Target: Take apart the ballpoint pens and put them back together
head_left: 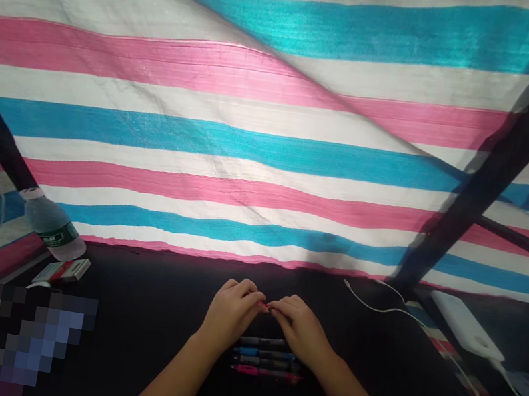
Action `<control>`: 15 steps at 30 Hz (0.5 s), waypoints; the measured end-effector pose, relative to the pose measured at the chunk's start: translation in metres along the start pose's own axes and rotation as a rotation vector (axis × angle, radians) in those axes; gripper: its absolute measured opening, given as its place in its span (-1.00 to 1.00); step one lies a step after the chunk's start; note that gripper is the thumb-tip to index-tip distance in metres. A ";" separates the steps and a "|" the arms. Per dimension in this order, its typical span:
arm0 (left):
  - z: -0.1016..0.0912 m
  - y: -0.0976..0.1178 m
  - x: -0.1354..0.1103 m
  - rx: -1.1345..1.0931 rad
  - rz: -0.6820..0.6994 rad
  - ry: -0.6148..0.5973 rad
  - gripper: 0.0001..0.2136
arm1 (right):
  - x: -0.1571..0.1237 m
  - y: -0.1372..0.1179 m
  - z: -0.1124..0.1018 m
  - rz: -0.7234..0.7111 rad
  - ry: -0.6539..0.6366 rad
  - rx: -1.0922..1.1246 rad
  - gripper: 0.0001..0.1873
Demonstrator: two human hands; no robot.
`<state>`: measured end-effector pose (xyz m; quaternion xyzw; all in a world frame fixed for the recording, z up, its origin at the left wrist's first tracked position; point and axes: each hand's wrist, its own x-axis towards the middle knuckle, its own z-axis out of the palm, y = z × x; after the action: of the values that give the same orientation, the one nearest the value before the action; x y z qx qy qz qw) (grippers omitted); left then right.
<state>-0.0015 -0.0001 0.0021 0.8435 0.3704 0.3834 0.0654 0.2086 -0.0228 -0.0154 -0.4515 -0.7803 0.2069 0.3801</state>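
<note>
Left hand and right hand sit close together over the black tabletop, wrists apart, fingers curled inward. Fingertips of the two hands meet or nearly meet at centre. Small pink item shows right at that meeting point. Too small to identify. Could be a part held between the fingers, could be a fingernail. Can't tell if either hand has real hold of it. Neither hand is spread open.

Four marker pens lie directly below the hands, side by side, roughly parallel, running left to right. Colours from the top: dark grey, blue, dark grey or green, pink. Heels of both hands are just above the row, and contact can't be confirmed.

Back wall is a striped pink, white and blue tarp, with black frame poles crossing in front of it at the corners. Left side of table: plastic water bottle lying tilted, green label, cap up and to the left. Small red and white box just in front of it. Pixelated patch hides the near-left corner. Right side: white power bank with white cable trailing across the table, well apart from the hands.
</note>
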 end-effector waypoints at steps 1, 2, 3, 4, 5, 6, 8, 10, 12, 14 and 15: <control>0.001 0.001 0.000 -0.057 -0.045 0.022 -0.89 | 0.000 0.001 0.001 0.006 0.001 0.019 -0.74; 0.001 0.002 0.000 -0.134 -0.098 0.042 -0.86 | 0.000 0.002 0.002 0.017 0.006 0.033 -0.75; 0.001 0.004 0.001 -0.223 -0.159 0.063 -0.83 | -0.001 0.003 0.003 0.031 0.014 0.040 -0.75; 0.001 0.005 0.001 -0.319 -0.221 0.083 -0.79 | -0.001 0.003 0.003 0.049 0.022 0.042 -0.76; 0.001 0.007 0.002 -0.413 -0.279 0.097 -0.77 | -0.001 0.003 0.004 0.068 0.029 0.043 -0.77; 0.000 0.009 0.003 -0.501 -0.324 0.098 -0.76 | -0.001 0.002 0.005 0.084 0.032 0.044 -0.79; -0.001 0.012 0.005 -0.634 -0.370 0.059 -0.79 | -0.001 -0.001 0.005 0.092 0.022 0.061 -0.80; -0.001 0.014 0.006 -0.691 -0.371 0.003 -0.86 | -0.001 -0.004 0.005 0.063 -0.006 0.092 -0.79; 0.000 0.015 0.007 -0.690 -0.353 -0.014 -0.91 | -0.001 -0.007 0.006 0.024 -0.034 0.108 -0.77; 0.002 0.016 0.007 -0.690 -0.329 -0.001 -0.94 | -0.001 -0.009 0.006 0.000 -0.045 0.101 -0.77; 0.003 0.016 0.007 -0.697 -0.319 0.006 -0.94 | -0.001 -0.010 0.007 -0.005 -0.045 0.096 -0.77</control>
<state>0.0128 -0.0069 0.0108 0.7013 0.3445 0.4739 0.4062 0.1981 -0.0286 -0.0136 -0.4261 -0.7789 0.2532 0.3842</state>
